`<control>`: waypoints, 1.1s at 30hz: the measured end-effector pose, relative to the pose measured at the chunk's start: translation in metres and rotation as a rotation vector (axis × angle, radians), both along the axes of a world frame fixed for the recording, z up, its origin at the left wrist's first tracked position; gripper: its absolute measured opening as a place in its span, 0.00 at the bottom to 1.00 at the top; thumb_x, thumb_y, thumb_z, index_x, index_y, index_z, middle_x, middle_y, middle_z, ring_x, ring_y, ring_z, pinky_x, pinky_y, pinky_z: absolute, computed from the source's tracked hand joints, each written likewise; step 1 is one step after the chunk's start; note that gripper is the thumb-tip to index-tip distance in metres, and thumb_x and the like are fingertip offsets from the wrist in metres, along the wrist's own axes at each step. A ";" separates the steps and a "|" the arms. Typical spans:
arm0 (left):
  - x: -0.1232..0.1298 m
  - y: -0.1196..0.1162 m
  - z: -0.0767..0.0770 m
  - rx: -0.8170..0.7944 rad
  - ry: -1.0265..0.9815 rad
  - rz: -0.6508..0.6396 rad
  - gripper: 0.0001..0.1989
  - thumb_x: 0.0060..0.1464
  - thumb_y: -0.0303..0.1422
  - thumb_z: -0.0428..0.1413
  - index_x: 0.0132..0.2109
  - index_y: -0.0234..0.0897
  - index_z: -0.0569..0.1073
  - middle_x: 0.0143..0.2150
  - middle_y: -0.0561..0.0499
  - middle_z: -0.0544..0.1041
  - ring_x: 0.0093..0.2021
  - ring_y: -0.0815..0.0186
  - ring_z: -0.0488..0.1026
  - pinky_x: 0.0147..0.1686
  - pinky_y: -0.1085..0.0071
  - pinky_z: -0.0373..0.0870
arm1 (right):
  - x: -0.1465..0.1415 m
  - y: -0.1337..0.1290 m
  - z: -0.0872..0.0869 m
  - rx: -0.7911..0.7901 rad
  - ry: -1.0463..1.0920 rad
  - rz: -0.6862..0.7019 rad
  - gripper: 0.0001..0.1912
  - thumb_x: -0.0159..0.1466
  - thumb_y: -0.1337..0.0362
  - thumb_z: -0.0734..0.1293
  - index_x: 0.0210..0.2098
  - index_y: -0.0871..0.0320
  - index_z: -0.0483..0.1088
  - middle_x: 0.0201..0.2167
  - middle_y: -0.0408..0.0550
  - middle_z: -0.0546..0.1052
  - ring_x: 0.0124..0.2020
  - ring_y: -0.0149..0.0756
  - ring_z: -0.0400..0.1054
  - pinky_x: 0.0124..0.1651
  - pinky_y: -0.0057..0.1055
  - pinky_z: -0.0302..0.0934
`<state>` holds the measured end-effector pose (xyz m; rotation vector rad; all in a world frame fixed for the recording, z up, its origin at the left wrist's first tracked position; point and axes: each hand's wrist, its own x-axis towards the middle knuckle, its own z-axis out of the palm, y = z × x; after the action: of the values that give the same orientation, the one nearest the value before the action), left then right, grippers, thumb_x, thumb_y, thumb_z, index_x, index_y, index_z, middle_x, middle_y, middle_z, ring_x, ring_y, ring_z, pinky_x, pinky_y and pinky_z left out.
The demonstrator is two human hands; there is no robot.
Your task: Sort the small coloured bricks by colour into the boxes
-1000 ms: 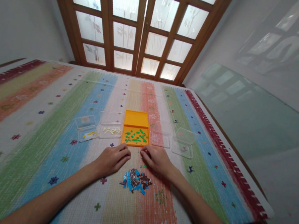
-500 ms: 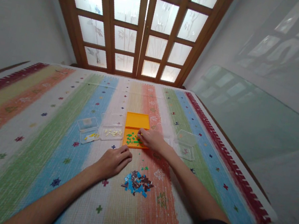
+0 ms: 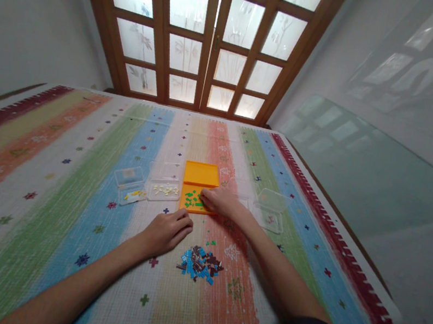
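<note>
An orange box (image 3: 202,173) lies with its lid folded back, and small green pieces (image 3: 190,199) are scattered in its near half. My right hand (image 3: 220,200) reaches over the right side of that half, fingers pinched together; whatever is between the fingertips is hidden. My left hand (image 3: 169,231) rests on the cloth just in front of the box, its fingers curled and close together, with nothing visible in them. Close to its right lies a pile of small blue and brown building bricks (image 3: 200,264). A few loose green bits (image 3: 211,243) lie between pile and box.
Left of the orange box stand open clear boxes, one with cream pieces (image 3: 165,190), one with yellow pieces (image 3: 135,195). On the right is another open clear box (image 3: 271,221) with a few small pieces. A striped cloth (image 3: 80,205) covers the table.
The view has shifted slightly. Both hands stay in nearly the same places, the right one still over the green pieces in the orange box.
</note>
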<state>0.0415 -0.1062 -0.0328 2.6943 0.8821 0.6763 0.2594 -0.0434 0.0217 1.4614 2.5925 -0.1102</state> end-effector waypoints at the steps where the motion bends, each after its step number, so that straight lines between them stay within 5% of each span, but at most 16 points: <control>1: 0.000 0.000 0.000 0.002 0.000 -0.001 0.10 0.70 0.32 0.47 0.42 0.38 0.72 0.40 0.49 0.76 0.35 0.65 0.76 0.34 0.71 0.72 | 0.000 0.000 0.000 -0.001 0.003 0.002 0.17 0.75 0.64 0.58 0.46 0.62 0.77 0.42 0.61 0.83 0.39 0.42 0.77 0.36 0.30 0.57; 20: 0.000 -0.001 0.000 -0.003 0.022 0.011 0.11 0.70 0.33 0.47 0.42 0.38 0.73 0.41 0.48 0.76 0.36 0.66 0.76 0.34 0.72 0.72 | 0.005 0.002 -0.004 0.009 0.152 0.090 0.15 0.68 0.68 0.62 0.49 0.59 0.78 0.41 0.55 0.84 0.36 0.39 0.75 0.35 0.29 0.55; 33: 0.001 0.000 0.005 -0.059 -0.046 -0.021 0.11 0.71 0.32 0.46 0.42 0.38 0.71 0.40 0.49 0.75 0.35 0.65 0.75 0.35 0.70 0.73 | 0.057 -0.027 -0.011 0.151 0.471 0.071 0.11 0.67 0.68 0.64 0.43 0.57 0.77 0.33 0.49 0.82 0.31 0.33 0.72 0.35 0.27 0.57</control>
<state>0.0425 -0.1065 -0.0281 2.6215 0.8472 0.6931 0.3164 -0.0703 0.0109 1.5447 3.0817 -0.2878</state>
